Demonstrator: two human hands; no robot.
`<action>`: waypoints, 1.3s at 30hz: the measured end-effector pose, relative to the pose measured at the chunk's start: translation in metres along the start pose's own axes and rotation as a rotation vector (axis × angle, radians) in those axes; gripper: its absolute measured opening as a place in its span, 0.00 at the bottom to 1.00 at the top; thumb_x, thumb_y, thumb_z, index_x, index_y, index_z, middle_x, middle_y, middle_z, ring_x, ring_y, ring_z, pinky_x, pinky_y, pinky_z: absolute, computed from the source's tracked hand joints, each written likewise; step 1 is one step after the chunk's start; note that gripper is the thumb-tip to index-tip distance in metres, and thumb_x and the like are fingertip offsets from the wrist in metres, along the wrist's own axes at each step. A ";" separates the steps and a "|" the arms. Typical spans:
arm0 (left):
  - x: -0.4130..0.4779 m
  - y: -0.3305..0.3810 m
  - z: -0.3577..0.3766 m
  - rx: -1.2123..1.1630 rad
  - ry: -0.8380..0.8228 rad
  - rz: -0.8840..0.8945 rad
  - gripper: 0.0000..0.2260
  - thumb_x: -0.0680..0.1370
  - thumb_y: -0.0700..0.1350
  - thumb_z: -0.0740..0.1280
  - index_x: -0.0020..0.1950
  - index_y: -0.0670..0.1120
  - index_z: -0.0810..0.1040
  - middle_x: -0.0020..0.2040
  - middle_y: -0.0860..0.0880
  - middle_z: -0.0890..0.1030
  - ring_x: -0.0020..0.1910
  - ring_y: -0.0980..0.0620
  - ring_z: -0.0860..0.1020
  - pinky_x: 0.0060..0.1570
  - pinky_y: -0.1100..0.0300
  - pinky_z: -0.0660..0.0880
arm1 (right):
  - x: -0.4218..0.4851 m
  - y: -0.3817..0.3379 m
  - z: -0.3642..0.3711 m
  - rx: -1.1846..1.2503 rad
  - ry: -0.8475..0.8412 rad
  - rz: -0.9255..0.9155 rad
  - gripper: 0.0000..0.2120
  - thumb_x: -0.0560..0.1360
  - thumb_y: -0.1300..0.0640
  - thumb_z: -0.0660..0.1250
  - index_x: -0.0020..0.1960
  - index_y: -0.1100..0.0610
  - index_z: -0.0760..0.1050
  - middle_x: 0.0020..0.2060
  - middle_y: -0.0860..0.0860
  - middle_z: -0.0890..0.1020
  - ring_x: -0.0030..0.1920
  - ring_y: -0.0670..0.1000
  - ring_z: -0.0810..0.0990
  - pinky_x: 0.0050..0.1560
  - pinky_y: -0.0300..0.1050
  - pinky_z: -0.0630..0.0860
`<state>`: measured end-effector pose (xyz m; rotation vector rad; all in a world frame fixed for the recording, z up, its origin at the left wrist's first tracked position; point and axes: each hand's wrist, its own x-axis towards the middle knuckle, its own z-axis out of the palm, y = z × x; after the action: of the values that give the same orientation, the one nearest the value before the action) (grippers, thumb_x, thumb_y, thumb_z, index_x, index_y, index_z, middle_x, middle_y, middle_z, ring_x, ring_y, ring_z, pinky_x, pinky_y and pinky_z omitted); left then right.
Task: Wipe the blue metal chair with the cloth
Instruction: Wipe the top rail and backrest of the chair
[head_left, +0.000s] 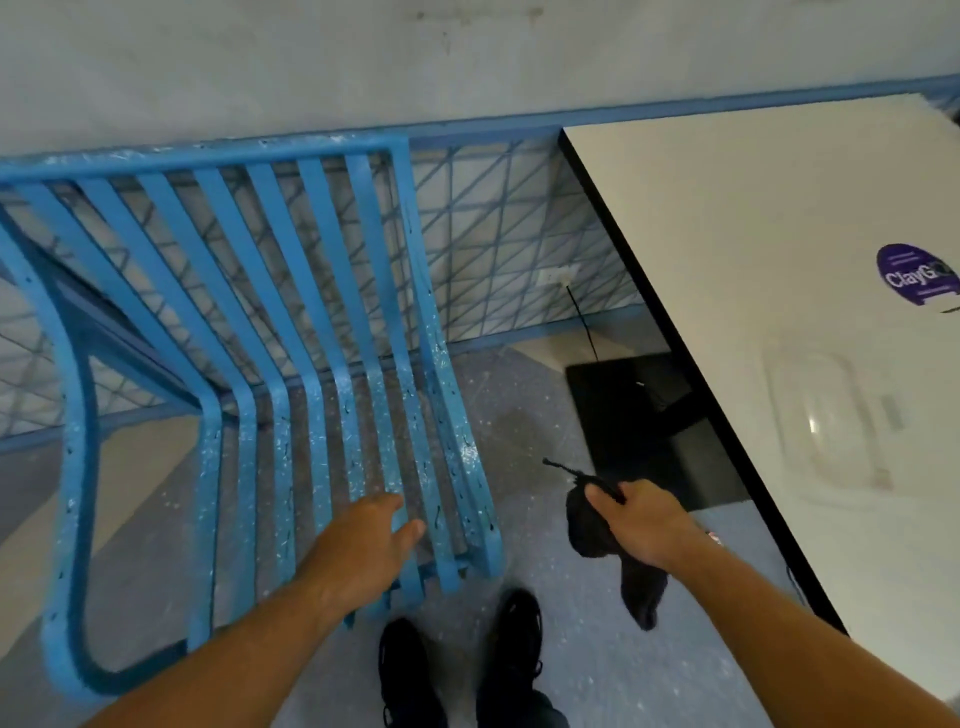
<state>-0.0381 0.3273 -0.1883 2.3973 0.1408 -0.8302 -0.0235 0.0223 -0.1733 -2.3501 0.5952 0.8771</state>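
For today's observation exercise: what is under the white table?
A black base on the speckled floor and a thin black cable; the tabletop covers whatever lies further right.

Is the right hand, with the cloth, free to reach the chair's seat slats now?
Probably yes: the right hand grips the dark cloth just beside the blue metal chair, nothing between them. The left hand covers only some front slats.

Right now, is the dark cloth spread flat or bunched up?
Bunched: the right hand grips the dark cloth, which hangs crumpled, clear of the blue metal chair.
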 end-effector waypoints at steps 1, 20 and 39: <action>0.004 -0.004 0.005 -0.004 0.002 -0.004 0.26 0.79 0.61 0.58 0.73 0.49 0.68 0.72 0.49 0.69 0.69 0.50 0.70 0.67 0.50 0.69 | 0.002 -0.002 0.005 0.004 0.049 0.001 0.18 0.80 0.40 0.56 0.42 0.53 0.72 0.38 0.53 0.78 0.38 0.50 0.78 0.36 0.44 0.71; 0.068 -0.016 0.038 -0.273 0.163 -0.049 0.22 0.82 0.56 0.52 0.40 0.42 0.73 0.33 0.47 0.72 0.32 0.52 0.72 0.35 0.59 0.68 | 0.027 -0.013 0.215 0.316 0.353 -0.246 0.35 0.75 0.30 0.44 0.76 0.46 0.58 0.71 0.45 0.67 0.70 0.46 0.66 0.68 0.39 0.63; 0.107 -0.007 0.039 -0.394 0.222 0.003 0.20 0.84 0.54 0.52 0.37 0.46 0.69 0.30 0.50 0.67 0.29 0.54 0.66 0.31 0.60 0.65 | 0.081 -0.038 0.206 0.105 0.403 -0.513 0.33 0.79 0.37 0.47 0.78 0.54 0.55 0.65 0.52 0.73 0.55 0.50 0.78 0.49 0.48 0.81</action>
<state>0.0247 0.3011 -0.2800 2.1054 0.3541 -0.4786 -0.0386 0.1637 -0.3470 -2.4240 0.1584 0.1416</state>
